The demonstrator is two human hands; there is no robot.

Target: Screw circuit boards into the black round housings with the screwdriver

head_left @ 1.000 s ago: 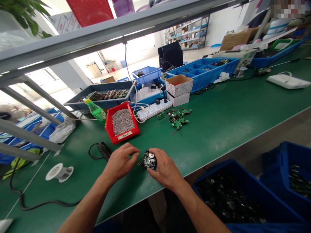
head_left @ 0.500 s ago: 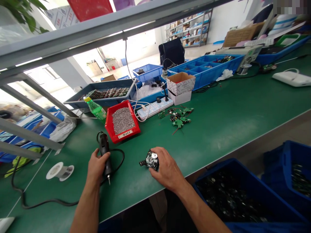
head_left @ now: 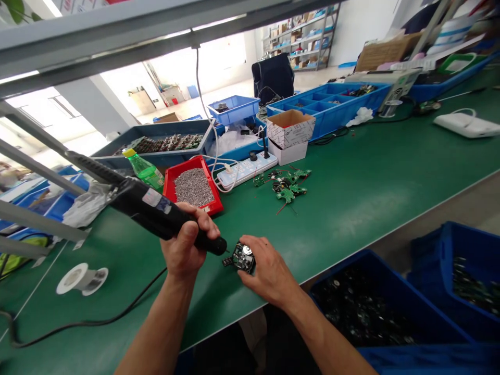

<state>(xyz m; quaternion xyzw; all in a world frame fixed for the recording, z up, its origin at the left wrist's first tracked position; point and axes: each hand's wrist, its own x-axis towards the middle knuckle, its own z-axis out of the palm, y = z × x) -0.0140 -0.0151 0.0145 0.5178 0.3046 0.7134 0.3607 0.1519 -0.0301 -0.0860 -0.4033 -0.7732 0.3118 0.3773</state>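
My left hand is wrapped round a black electric screwdriver, raised off the bench and tilted, its tip pointing right. That tip is close to a small black-and-silver mechanical assembly; whether they touch I cannot tell. Resting low over the green table, my right hand grips the assembly by its right side, thumb in front and fingers behind. Part of the assembly is hidden under the fingers. Beyond the screwdriver sits a red bin full of tiny metal screws.
Green circuit boards with wires lie behind my right hand. A power strip, a small carton and a green bottle stand farther back. A white spool is at left. Blue crates with dark parts stand below the right edge.
My left hand has lifted the screwdriver and swung it right, from upright beside the red bin to slanting toward the assembly. My right hand keeps hold of the assembly in about the same place.
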